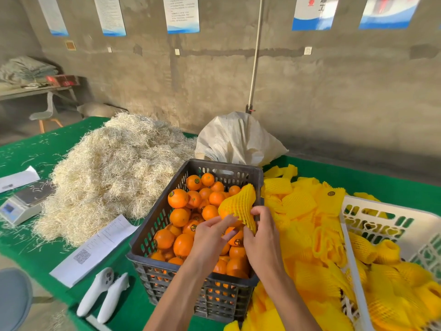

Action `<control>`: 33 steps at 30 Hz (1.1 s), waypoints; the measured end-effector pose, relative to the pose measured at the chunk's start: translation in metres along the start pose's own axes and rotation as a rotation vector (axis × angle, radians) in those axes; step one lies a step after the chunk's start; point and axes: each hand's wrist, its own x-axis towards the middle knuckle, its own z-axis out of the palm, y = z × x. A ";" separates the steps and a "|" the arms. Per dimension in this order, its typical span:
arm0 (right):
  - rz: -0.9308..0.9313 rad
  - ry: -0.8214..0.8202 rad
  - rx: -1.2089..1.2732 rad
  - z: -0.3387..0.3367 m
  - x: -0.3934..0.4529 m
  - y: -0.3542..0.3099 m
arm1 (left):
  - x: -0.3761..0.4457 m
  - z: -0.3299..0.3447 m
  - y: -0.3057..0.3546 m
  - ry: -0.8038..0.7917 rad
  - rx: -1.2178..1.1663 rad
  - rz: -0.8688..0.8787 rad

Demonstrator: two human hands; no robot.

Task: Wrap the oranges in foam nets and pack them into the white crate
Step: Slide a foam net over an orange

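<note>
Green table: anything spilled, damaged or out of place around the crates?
Loose straw has strayed from its heap across the green table and onto the scale. Spare foam nets lie in an untidy pile between the dark crate and white crate. Nothing looks damaged.

A bare grey concrete wall (310, 87) is seen from ten to two o'clock, hung with a row of white-and-blue printed posters (182, 14) and crossed by a thin white vertical pipe (255, 56) at twelve o'clock. At ten o'clock a grey table piled with folded sacks (26, 70) is set beside a pale plastic chair with orange legs (45, 114). A green cloth-covered work surface (71, 137) is lit by warm, even light.
</note>
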 end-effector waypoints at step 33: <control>0.001 0.233 -0.201 -0.109 -0.009 0.047 | 0.008 0.132 -0.037 0.072 0.502 0.317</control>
